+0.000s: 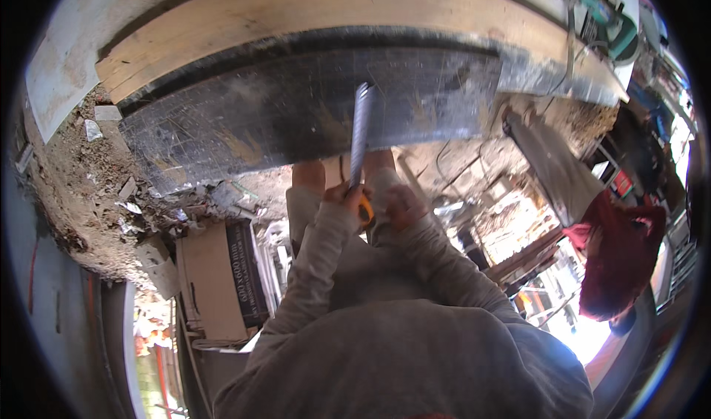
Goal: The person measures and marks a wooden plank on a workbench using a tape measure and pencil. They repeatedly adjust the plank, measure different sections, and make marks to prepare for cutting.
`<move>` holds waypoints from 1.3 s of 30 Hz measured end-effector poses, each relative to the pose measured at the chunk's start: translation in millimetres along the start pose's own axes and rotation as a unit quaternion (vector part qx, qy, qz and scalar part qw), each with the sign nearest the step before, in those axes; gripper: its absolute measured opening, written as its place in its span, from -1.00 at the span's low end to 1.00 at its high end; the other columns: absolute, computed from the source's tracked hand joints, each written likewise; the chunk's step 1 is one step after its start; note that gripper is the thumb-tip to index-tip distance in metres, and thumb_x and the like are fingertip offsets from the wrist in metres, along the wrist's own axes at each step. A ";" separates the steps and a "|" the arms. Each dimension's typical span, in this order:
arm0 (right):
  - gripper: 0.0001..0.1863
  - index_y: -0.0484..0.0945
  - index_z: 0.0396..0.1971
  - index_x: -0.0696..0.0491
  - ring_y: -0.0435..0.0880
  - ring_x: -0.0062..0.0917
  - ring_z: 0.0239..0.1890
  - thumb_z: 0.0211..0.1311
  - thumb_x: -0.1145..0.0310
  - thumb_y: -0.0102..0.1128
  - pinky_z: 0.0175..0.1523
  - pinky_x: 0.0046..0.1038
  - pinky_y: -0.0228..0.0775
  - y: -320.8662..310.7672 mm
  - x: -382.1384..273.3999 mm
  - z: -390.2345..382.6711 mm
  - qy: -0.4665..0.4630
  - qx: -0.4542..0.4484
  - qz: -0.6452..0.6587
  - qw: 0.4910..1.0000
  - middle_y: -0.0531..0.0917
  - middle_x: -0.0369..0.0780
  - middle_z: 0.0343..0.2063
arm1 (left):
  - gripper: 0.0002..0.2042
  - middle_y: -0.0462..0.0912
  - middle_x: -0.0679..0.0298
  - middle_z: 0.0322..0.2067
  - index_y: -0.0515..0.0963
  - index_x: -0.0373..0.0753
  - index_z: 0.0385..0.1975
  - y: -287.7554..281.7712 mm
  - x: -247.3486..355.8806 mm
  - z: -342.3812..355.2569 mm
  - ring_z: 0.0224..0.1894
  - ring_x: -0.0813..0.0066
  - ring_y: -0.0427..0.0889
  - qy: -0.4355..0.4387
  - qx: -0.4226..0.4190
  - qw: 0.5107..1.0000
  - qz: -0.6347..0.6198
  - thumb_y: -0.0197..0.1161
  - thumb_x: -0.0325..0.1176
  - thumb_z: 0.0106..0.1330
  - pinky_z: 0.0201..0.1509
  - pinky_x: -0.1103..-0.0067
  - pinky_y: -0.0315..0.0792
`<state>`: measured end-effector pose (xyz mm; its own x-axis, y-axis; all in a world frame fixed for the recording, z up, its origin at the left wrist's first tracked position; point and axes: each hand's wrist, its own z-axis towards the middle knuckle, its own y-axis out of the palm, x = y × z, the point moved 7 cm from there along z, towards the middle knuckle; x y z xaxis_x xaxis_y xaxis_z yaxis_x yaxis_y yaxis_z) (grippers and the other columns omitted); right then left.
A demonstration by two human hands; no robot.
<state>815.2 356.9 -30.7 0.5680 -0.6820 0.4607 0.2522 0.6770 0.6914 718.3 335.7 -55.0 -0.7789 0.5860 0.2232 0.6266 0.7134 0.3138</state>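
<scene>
Grey sleeves (385, 308), both hands' fingers pinching yellow-handled blade (360, 141), cardboard box (218, 282) contents unseen

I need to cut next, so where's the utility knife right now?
In the head view's middle, the utility knife is gripped by the left hand, its blade lying over the dark cutting mat.

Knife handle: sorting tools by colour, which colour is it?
Yellow-orange, seen in the head view: knife handle between both hands.
</scene>
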 end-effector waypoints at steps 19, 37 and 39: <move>-0.81 0.46 -0.17 0.21 0.54 -0.68 -0.62 0.32 0.42 0.04 -0.58 -0.64 0.32 214.5 -11.7 -200.9 -0.186 0.892 -0.345 0.225 0.62 -0.23 -0.52 | -0.75 0.66 0.22 -0.43 0.63 -0.35 -0.37 187.6 -18.9 98.1 -0.40 0.48 0.61 -0.022 0.039 0.998 -0.053 0.06 -0.33 0.39 -0.26 0.55 0.50; -0.79 0.44 -0.18 0.20 0.52 -0.65 -0.69 0.35 0.36 0.03 -0.62 -0.63 0.34 284.2 -50.9 -264.0 -0.040 0.880 -0.412 0.230 0.59 -0.24 -0.58 | -0.76 0.69 0.22 -0.40 0.64 -0.26 -0.34 234.2 -12.5 133.1 -0.29 0.43 0.66 0.230 0.037 0.955 0.185 0.04 -0.31 0.34 -0.16 0.59 0.50; -0.78 0.43 -0.17 0.21 0.53 -0.62 -0.70 0.35 0.36 0.02 -0.61 -0.61 0.36 293.2 -61.0 -255.9 -0.078 0.880 -0.417 0.214 0.58 -0.23 -0.60 | -0.77 0.70 0.23 -0.37 0.65 -0.24 -0.34 237.7 -4.2 142.2 -0.26 0.40 0.67 0.219 0.008 0.934 0.280 0.03 -0.32 0.33 -0.12 0.60 0.50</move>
<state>1055.0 667.8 1.5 0.8328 -0.4559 -0.3139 -0.5483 -0.7576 -0.3543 874.0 557.5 -112.6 -0.2609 0.6582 0.7062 0.9368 0.3492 0.0206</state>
